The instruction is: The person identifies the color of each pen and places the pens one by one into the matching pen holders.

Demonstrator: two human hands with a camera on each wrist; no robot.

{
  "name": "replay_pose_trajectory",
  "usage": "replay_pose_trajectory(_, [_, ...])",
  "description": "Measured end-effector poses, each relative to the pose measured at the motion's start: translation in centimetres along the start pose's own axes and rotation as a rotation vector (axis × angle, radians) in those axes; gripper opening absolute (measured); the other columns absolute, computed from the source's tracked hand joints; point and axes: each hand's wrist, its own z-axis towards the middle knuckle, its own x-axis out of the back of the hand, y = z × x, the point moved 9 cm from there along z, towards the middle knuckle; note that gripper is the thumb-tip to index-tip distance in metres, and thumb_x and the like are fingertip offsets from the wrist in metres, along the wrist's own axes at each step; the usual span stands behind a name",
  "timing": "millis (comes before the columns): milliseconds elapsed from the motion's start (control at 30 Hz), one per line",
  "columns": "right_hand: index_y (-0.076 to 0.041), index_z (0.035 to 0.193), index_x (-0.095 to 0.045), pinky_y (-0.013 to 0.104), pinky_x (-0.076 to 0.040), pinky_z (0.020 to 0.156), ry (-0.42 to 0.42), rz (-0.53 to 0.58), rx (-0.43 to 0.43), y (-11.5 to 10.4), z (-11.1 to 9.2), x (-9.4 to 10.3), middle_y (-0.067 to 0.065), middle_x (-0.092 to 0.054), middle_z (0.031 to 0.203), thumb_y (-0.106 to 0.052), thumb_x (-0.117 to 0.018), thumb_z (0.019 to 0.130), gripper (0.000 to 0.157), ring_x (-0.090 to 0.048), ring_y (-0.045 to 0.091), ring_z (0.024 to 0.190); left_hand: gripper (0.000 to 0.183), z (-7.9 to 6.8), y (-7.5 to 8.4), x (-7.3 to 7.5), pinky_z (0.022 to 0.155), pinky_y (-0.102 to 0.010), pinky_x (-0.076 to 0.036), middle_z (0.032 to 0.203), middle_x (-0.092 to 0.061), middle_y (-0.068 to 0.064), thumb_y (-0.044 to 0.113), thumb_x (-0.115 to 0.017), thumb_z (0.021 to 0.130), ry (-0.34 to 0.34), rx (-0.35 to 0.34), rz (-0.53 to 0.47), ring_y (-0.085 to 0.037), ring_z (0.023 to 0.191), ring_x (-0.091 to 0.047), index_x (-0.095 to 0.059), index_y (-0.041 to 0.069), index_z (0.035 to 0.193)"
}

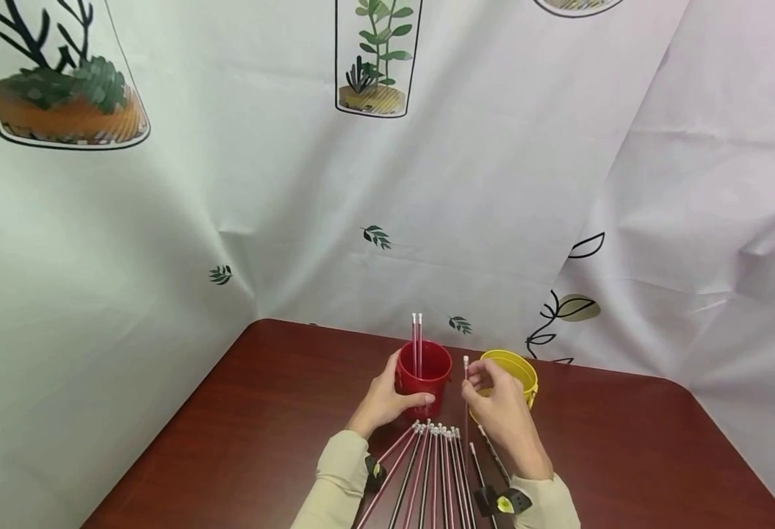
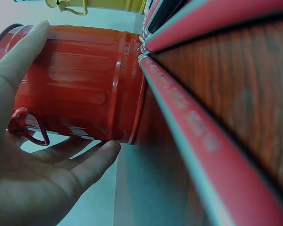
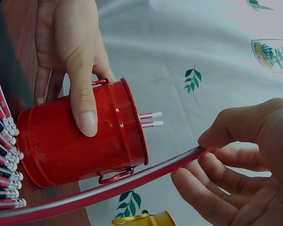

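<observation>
A small red metal bucket [image 1: 427, 386] with side handles stands upright on the table, two red pencils [image 3: 151, 118] poking out of it with white eraser ends up. My left hand [image 1: 383, 399] holds it from the left, thumb across the near side and fingers round the back. Just right of the bucket, my right hand [image 1: 502, 411] pinches a red striped pencil [image 3: 108, 190] near its upper end between thumb and fingers. That pencil stands roughly upright, eraser end [image 1: 466, 360] at the top. Its lower end is lost among the other pencils.
Several red and black pencils [image 1: 433, 470] lie fanned out in front of the red bucket, eraser ends toward it. A yellow bucket [image 1: 529, 382] stands behind my right hand. The brown table [image 1: 281, 382] backs onto a white printed curtain [image 1: 294, 184].
</observation>
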Motion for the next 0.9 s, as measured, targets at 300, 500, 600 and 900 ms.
replay_pose_trajectory(300, [-0.005,0.091,-0.061,0.020,-0.051,0.060,0.072,0.033,0.133,-1.2,0.5,1.1,0.001,-0.059,0.078,-0.004,-0.069,0.077,0.016,-0.058,0.013,0.074,0.089,-0.1,0.0,0.1,0.088,-0.044,-0.048,0.132,-0.047,-0.002,0.036,-0.078,0.070,0.002,0.006,-0.024,-0.025,0.117,-0.047,-0.025,0.027,0.141])
replay_pose_trajectory(500, [-0.004,0.092,-0.062,0.021,-0.052,0.063,0.108,0.080,0.167,-2.2,1.6,2.1,0.003,-0.060,0.080,-0.003,-0.067,0.078,0.015,-0.061,0.014,0.076,0.089,-0.1,0.1,0.0,0.087,-0.043,-0.049,0.132,-0.047,-0.001,0.037,-0.078,0.070,-0.004,0.009,-0.014,-0.024,0.117,-0.046,-0.025,0.026,0.141])
replay_pose_trajectory(600, [-0.005,0.093,-0.062,0.020,-0.052,0.062,0.130,0.091,0.187,-3.0,2.4,2.7,0.003,-0.061,0.081,-0.006,-0.067,0.080,0.014,-0.061,0.014,0.077,0.089,0.0,0.1,-0.1,0.087,-0.043,-0.049,0.132,-0.047,-0.002,0.038,-0.078,0.070,-0.002,0.008,-0.007,-0.024,0.116,-0.047,-0.025,0.026,0.141])
replay_pose_trajectory(900, [-0.006,0.096,-0.061,0.024,-0.054,0.064,0.178,0.125,0.238,-5.6,4.6,3.3,0.001,-0.062,0.084,-0.009,-0.065,0.082,0.015,-0.061,0.013,0.079,0.091,0.0,-0.3,0.0,0.087,-0.042,-0.049,0.133,-0.047,0.000,0.041,-0.078,0.069,-0.001,0.038,0.001,-0.023,0.117,-0.046,-0.025,0.027,0.141])
